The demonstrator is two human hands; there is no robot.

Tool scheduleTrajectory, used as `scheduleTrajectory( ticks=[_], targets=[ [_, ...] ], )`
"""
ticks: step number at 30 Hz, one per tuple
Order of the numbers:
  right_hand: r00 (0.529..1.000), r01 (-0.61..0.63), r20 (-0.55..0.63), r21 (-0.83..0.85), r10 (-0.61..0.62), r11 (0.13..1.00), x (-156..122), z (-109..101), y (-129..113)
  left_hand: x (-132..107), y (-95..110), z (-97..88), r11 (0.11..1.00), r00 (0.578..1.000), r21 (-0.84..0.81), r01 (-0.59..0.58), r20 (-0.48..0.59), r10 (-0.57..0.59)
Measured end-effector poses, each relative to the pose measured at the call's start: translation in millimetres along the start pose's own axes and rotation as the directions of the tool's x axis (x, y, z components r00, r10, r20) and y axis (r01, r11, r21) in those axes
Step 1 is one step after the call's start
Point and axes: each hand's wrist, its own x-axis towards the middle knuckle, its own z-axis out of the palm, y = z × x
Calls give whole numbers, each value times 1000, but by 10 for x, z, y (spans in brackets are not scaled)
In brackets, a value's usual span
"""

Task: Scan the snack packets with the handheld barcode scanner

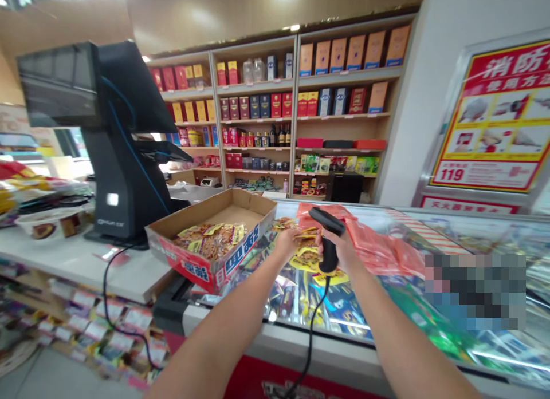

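Note:
My right hand [342, 247] is wrapped round the handle of a black barcode scanner [329, 221], whose cord hangs down over the front of the glass-topped freezer [275, 330]. Just left of it, my left hand [287, 244] has its fingers closed on a yellow-labelled snack packet [306, 232]; the fingertips are partly hidden. More yellow packets [304, 258] lie on the glass beneath both hands. To the left stands an open cardboard box [253, 207] holding several similar snack packets [212, 238]. Orange-red plastic bags [378, 244] lie beyond the scanner and to its right.
A black point-of-sale terminal [124, 158] stands on the white counter [86, 259] at left, its cable [105, 290] hanging over the edge. Behind are shelves [258, 115] of boxed goods. A red fire-safety poster [494, 118] hangs at right.

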Motion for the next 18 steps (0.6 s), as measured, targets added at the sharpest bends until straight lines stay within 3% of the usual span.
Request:
scheduleTrajectory(
  ticks=[3,7,10,13,15,18],
  targets=[
    [1000,-15,3,11,14,1000,-27,75,-14,57,-87,-203,996,990,-28,84,-114,-86],
    [998,-22,55,-10,22,1000,-70,148,-41,148,-38,-375,902,905,-378,209,-275,-325],
    [996,-21,91,-42,25,999,-89,178,-40,164,46,-375,733,858,-636,242,-212,-467],
    [994,-17,110,-65,24,998,-92,185,-22,133,97,-332,535,863,-812,234,-80,-499],
    [993,-20,113,-65,27,998,-89,181,-11,109,105,-307,462,872,-862,208,-50,-487],
    [994,-39,100,-53,44,998,-83,176,-1,92,90,-284,425,867,-883,197,-46,-497]
  ],
)
